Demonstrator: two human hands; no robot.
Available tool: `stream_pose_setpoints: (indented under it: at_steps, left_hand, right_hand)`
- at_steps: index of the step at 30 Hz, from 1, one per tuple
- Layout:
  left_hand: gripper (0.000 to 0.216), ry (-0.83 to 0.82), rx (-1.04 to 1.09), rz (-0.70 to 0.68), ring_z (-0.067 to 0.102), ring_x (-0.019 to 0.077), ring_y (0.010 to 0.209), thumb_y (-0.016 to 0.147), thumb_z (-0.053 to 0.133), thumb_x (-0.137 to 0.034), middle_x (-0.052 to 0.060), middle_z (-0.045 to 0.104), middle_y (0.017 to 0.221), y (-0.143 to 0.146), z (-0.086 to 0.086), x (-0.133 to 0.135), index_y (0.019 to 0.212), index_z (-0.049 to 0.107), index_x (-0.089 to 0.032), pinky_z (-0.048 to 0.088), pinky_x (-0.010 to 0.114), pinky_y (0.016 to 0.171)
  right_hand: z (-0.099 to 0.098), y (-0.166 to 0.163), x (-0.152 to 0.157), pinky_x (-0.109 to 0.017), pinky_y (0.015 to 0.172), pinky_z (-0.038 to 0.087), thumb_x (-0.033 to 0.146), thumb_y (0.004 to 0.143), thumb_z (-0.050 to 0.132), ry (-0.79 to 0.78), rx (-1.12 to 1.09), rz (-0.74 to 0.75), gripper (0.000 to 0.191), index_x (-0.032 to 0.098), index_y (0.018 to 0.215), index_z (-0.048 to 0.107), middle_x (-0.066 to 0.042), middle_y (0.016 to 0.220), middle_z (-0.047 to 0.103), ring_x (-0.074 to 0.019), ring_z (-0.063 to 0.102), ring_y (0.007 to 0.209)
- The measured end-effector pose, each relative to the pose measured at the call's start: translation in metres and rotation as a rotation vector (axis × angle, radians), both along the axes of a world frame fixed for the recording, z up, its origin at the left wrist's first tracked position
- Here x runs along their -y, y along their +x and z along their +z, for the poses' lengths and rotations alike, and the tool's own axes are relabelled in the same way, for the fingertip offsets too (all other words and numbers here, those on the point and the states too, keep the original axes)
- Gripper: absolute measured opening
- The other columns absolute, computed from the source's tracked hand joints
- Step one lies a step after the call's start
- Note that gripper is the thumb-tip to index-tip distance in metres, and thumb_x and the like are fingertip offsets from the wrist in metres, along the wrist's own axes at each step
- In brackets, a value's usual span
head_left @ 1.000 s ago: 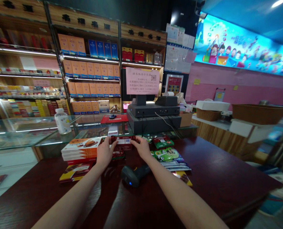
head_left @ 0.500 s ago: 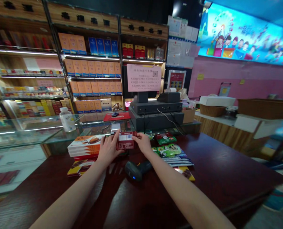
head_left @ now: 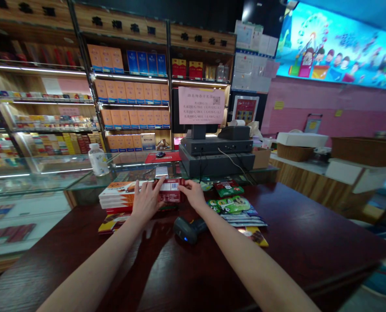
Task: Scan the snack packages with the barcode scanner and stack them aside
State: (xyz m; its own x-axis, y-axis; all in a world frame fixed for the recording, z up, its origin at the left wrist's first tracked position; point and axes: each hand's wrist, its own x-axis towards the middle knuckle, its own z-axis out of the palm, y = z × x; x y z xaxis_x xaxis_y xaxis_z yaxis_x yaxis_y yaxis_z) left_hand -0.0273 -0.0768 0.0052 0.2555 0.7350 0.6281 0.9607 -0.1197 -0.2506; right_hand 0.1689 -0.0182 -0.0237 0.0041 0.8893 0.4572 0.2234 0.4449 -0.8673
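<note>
A dark red box (head_left: 171, 196) with a white barcode label stands at the right end of a stack of white and orange boxes (head_left: 117, 195). My right hand (head_left: 193, 195) pinches the red box at its right end. Spread fingers of my left hand (head_left: 146, 200) lie across the stack and touch the left side of the red box. Part of the stack is hidden behind this hand. In front of the boxes, a black barcode scanner (head_left: 185, 229) with a blue light lies on the brown counter (head_left: 167, 273), partly behind my right forearm.
Green snack packets (head_left: 230, 204) and a dark green and red packet (head_left: 228, 189) lie on the right. Yellow packs (head_left: 110, 223) sit under the stack. Behind are a cash register (head_left: 215, 149), a white bottle (head_left: 98, 160) and a glass case (head_left: 79, 180).
The red box has moved slightly left against the stack. My left fingers have spread wider across the white and orange boxes. The whole view has shifted a little.
</note>
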Motion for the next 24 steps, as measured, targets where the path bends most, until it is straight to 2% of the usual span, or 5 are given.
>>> stream_pose_setpoints:
  at_steps: [6, 10, 13, 19, 24]
  left_hand:
    - [0.084, 0.048, 0.06, -0.021, 0.048, 0.0381, 0.126, 0.072, 0.075, -0.044, 0.015, 0.055, 0.133, -0.007, -0.002, 0.0, 0.148, 0.042, -0.031, 0.024, 0.061, 0.114]
    - [0.078, 0.046, 0.069, -0.167, 0.034, 0.0333, 0.142, 0.076, 0.069, -0.032, 0.014, 0.044, 0.151, -0.012, -0.006, -0.002, 0.148, 0.04, -0.023, 0.014, 0.057, 0.12]
    - [0.076, 0.02, 0.073, -0.232, 0.037, 0.0296, 0.141, 0.077, 0.064, -0.026, 0.013, 0.049, 0.149, -0.015, -0.008, -0.002, 0.148, 0.038, -0.018, 0.009, 0.054, 0.123]
    - [0.072, 0.0, 0.076, -0.223, 0.042, 0.031, 0.139, 0.077, 0.063, -0.027, 0.014, 0.054, 0.143, -0.024, -0.009, 0.001, 0.145, 0.042, -0.017, 0.009, 0.055, 0.123]
    - [0.072, 0.001, 0.077, -0.212, 0.042, 0.0318, 0.139, 0.077, 0.064, -0.028, 0.014, 0.053, 0.144, -0.032, -0.011, 0.003, 0.145, 0.042, -0.019, 0.009, 0.057, 0.122]
  right_hand:
    - [-0.002, -0.004, -0.001, -0.03, 0.068, 0.05, 0.042, 0.074, 0.068, -0.01, -0.039, 0.033, 0.024, 0.019, 0.078, 0.066, -0.001, 0.073, 0.071, -0.0207, 0.066, 0.072]
    - [-0.004, -0.007, -0.001, -0.032, 0.071, 0.053, 0.04, 0.074, 0.069, -0.034, -0.066, 0.08, 0.023, 0.019, 0.082, 0.068, -0.002, 0.079, 0.073, -0.0219, 0.068, 0.076]
    - [-0.005, -0.008, -0.001, -0.034, 0.081, 0.055, 0.038, 0.077, 0.066, -0.043, -0.093, 0.152, 0.024, 0.019, 0.092, 0.07, -0.004, 0.089, 0.076, -0.0224, 0.07, 0.086]
    - [-0.006, 0.004, 0.004, -0.038, 0.102, 0.048, 0.034, 0.085, 0.06, -0.053, -0.071, 0.225, 0.032, 0.02, 0.113, 0.069, -0.008, 0.119, 0.072, -0.0208, 0.067, 0.111]
    - [-0.01, 0.032, 0.012, -0.04, 0.104, 0.047, 0.032, 0.088, 0.06, -0.065, 0.083, 0.195, 0.034, 0.022, 0.12, 0.067, -0.007, 0.114, 0.074, -0.021, 0.068, 0.109]
